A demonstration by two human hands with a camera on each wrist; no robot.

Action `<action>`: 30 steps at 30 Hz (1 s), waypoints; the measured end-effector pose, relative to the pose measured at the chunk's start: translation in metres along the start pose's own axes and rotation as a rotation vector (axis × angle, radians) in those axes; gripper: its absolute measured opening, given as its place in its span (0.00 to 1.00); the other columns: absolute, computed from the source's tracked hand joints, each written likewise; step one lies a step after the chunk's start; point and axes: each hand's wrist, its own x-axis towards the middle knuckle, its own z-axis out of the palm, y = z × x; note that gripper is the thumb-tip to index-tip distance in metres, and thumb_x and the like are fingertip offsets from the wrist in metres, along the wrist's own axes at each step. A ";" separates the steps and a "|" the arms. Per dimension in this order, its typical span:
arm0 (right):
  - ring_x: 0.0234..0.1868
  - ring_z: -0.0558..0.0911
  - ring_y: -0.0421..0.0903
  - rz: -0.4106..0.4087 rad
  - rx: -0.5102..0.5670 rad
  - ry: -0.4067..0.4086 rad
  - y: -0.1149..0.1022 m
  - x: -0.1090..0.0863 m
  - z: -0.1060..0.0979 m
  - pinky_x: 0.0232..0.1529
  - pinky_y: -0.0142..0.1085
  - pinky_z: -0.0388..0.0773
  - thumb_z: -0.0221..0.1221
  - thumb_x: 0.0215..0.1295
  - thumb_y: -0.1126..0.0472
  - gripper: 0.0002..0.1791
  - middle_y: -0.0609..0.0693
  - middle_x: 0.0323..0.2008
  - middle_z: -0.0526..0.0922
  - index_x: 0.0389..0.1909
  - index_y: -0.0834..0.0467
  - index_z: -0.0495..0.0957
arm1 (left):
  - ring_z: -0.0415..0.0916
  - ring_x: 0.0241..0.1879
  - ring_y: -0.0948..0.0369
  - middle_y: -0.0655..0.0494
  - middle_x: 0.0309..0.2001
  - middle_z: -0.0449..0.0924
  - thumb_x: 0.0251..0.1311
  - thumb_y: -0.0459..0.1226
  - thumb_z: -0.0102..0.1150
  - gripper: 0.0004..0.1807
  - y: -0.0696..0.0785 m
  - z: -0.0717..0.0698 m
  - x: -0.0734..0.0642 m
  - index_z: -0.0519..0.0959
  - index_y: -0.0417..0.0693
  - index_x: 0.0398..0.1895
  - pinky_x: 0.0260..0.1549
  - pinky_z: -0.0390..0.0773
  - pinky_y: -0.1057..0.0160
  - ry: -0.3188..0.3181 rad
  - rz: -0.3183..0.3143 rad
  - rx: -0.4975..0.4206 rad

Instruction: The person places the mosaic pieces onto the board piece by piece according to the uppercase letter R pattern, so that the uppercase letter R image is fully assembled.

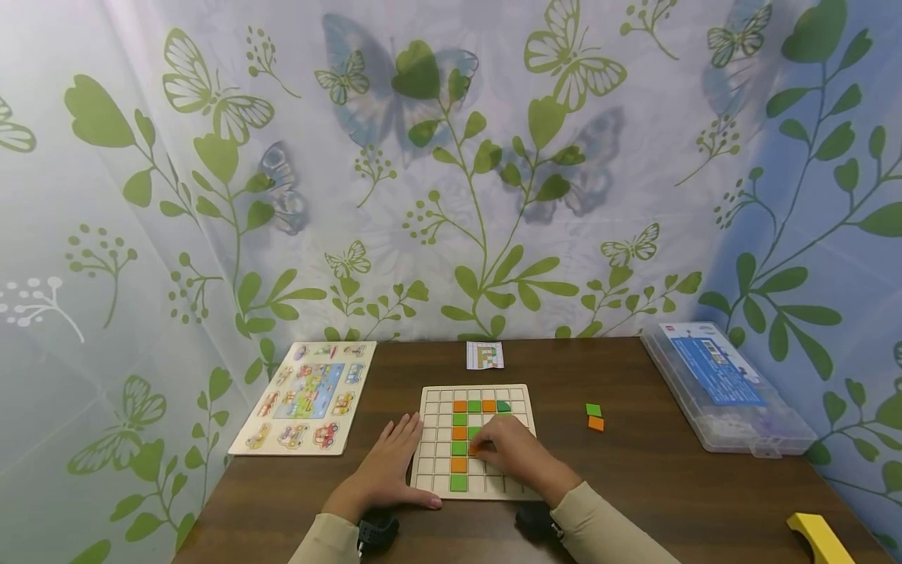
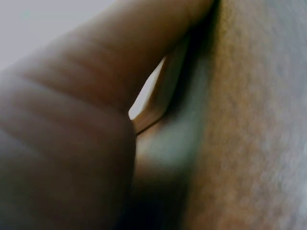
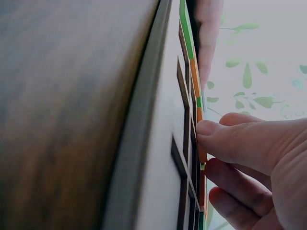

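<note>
A wooden grid board (image 1: 443,465) lies on the table with orange and green square tiles set in a column and along a row near its far side. My right hand (image 1: 517,450) is over the board's middle, thumb and fingertips pinching an orange tile (image 3: 202,149) at a cell just right of the column. Its palm and wrist cover part of the board's right side. Flat at the board's left edge rests my left hand (image 1: 391,462), fingers straight and thumb along the near corner. In the left wrist view, the hand (image 2: 67,124) fills much of the blurred picture.
A loose green tile (image 1: 593,410) and an orange tile (image 1: 596,423) lie right of the board. Behind it is a small pattern card (image 1: 485,356). A picture puzzle board (image 1: 282,419) lies left, a clear plastic case (image 1: 726,392) right, and a yellow object (image 1: 820,536) near the right front.
</note>
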 end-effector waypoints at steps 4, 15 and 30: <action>0.37 0.81 0.36 0.022 0.005 0.014 -0.001 0.001 0.001 0.41 0.39 0.83 0.75 0.60 0.71 0.07 0.40 0.33 0.89 0.35 0.55 0.93 | 0.41 0.82 0.44 0.39 0.83 0.46 0.45 0.82 0.61 0.77 0.000 0.000 0.000 0.51 0.34 0.84 0.76 0.45 0.39 0.007 0.004 0.006; 0.39 0.82 0.36 0.064 0.023 0.018 -0.002 0.000 0.002 0.43 0.40 0.83 0.75 0.61 0.68 0.06 0.42 0.36 0.89 0.37 0.55 0.92 | 0.41 0.82 0.43 0.38 0.83 0.45 0.45 0.81 0.62 0.77 0.000 0.001 0.000 0.51 0.33 0.84 0.76 0.45 0.38 0.006 0.004 -0.005; 0.41 0.84 0.41 0.046 -0.037 0.077 0.006 -0.009 -0.005 0.45 0.44 0.83 0.77 0.61 0.65 0.07 0.44 0.37 0.89 0.39 0.57 0.92 | 0.42 0.82 0.43 0.38 0.83 0.46 0.45 0.81 0.62 0.77 0.000 0.000 0.001 0.52 0.34 0.83 0.76 0.45 0.39 0.009 0.004 -0.002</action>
